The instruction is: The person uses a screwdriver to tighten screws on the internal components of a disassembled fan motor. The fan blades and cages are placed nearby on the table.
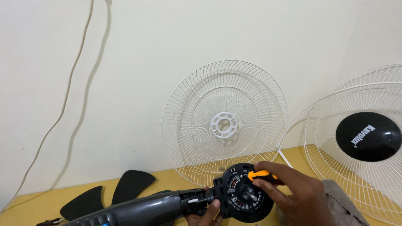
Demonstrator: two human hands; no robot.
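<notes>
Right hand (299,192) grips orange-black screwdriver (264,175) at fan motor housing (245,193); left hand (205,217) beneath.

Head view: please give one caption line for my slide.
Right hand works an orange-handled screwdriver on a fan motor steadied by the left hand, white grilles behind.

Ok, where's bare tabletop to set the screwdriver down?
Best patch: the yellow table at far left, between wall and black fan blades. A smaller strip lies between the rear grille and front grille. It is crowded around the motor housing, both hands and grey cloth.
</notes>
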